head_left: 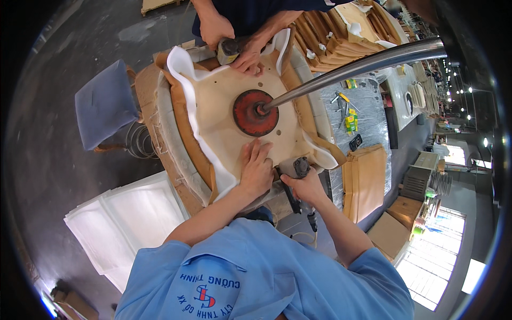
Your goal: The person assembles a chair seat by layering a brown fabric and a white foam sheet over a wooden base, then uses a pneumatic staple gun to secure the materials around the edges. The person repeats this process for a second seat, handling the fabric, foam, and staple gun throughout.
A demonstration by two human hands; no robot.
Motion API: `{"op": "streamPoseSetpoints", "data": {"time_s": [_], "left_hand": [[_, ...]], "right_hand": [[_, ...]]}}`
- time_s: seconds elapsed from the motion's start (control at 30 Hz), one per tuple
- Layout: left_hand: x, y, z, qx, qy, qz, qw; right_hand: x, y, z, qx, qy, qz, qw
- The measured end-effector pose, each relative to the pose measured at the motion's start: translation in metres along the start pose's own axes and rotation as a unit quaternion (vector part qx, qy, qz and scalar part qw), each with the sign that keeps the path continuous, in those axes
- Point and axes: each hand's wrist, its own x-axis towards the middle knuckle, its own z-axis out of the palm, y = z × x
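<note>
Left hand (256, 169) flat, open on seat panel (224, 109) edge — right hand (305, 184) seemingly clenched around staple gun (296, 169).

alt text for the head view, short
A person presses their left hand flat on an upturned seat board and holds a staple gun at its edge with the right hand. Opposite, a co-worker's hands do likewise.

You wear a light blue short-sleeved work shirt, its 2 sleeves ending above the elbows and leaving both forearms bare. The back carries dark blue lettering curved around a red and blue emblem. Your left hand (256, 169) and right hand (306, 185) are bare, without gloves.
</note>
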Motion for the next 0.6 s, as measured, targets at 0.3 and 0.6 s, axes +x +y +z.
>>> {"op": "streamPoseSetpoints", "data": {"time_s": [0.3, 0.6], "left_hand": [[0.003, -0.002, 0.002, -0.032, 0.031, 0.0, 0.999], [-0.002, -0.007, -0.001, -0.05, 0.01, 0.014, 0.999]], "right_hand": [[-0.006, 0.004, -0.005, 0.021, -0.033, 0.001, 0.999], [-0.005, -0.002, 0.009, 0.018, -0.005, -0.005, 1.0]]}}
